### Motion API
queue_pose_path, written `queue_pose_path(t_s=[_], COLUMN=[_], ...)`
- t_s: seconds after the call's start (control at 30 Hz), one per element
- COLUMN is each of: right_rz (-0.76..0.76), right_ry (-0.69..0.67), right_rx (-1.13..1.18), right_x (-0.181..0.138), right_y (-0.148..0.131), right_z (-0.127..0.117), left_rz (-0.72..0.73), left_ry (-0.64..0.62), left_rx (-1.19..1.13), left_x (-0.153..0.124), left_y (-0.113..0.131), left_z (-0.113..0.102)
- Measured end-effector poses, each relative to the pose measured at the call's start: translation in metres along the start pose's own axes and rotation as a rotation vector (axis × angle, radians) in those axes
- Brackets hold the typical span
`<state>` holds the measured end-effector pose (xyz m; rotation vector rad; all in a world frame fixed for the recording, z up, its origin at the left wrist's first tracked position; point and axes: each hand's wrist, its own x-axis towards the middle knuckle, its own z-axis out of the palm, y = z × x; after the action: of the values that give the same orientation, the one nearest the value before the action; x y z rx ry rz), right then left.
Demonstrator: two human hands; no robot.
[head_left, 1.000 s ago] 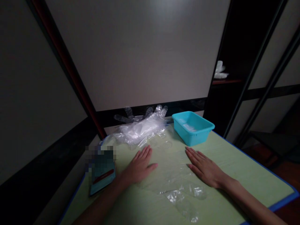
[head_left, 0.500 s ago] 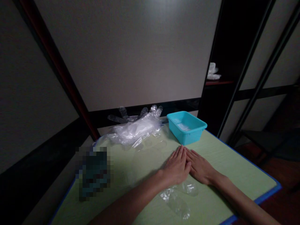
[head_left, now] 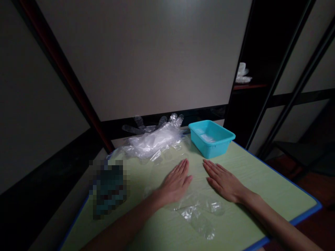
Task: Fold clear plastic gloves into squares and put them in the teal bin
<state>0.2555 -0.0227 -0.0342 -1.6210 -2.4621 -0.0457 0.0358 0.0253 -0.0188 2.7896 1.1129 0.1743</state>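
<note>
My left hand (head_left: pixel 176 182) lies flat and open on the green table (head_left: pixel 261 188), fingers stretched forward. My right hand (head_left: pixel 224 181) is flat and open too, a short gap to its right. Both press on a clear plastic glove (head_left: pixel 199 212) spread on the table, whose crumpled fingers stick out toward me below the hands. A pile of clear plastic gloves (head_left: pixel 153 139) sits at the back of the table, beyond my left hand.
A turquoise plastic tub (head_left: pixel 211 136) stands at the back right of the table. A blurred dark object (head_left: pixel 108 188) lies near the left edge. A dark shelf (head_left: pixel 243 82) with white items rises behind the tub. The table's blue rim runs along the right side.
Half a second ago my hands touched side by side at the middle; now they have slid apart, the left one moving left. One second ago they were spread wider still.
</note>
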Motion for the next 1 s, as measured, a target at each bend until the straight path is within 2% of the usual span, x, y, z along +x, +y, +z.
queue_pose_path(t_s=[0.13,0.23,0.5,0.57,0.67,0.73,0.8,0.93,1.0], right_rz=[-0.007,-0.012,-0.005,0.014,0.12,0.191,0.185,0.061,0.031], right_ry=[0.031,0.046,0.004,0.031,0.126,0.195,0.219,0.104,0.081], right_rx=[0.009,0.014,0.028,0.063,0.126,0.159,0.173,0.131,0.113], right_x=[-0.001,-0.002,0.0,-0.002,-0.01,-0.015,-0.017,-0.015,-0.015], right_y=[0.0,0.0,0.001,0.005,0.006,-0.006,-0.029,-0.082,-0.096], right_z=[0.0,0.0,-0.002,-0.005,-0.013,-0.019,-0.022,-0.017,-0.011], left_rz=[-0.039,-0.023,-0.044,-0.06,-0.063,-0.063,-0.06,-0.055,-0.056], left_ry=[0.068,0.077,0.07,0.079,0.086,0.089,0.086,0.088,0.084], left_rx=[0.059,0.093,0.109,0.111,0.119,0.12,0.122,0.141,0.148], left_x=[-0.025,-0.039,-0.042,-0.043,-0.044,-0.044,-0.044,-0.043,-0.043], left_y=[-0.037,-0.05,-0.044,-0.042,-0.041,-0.042,-0.042,-0.042,-0.041], left_z=[-0.003,-0.006,-0.009,-0.007,-0.005,-0.005,-0.004,-0.004,-0.004])
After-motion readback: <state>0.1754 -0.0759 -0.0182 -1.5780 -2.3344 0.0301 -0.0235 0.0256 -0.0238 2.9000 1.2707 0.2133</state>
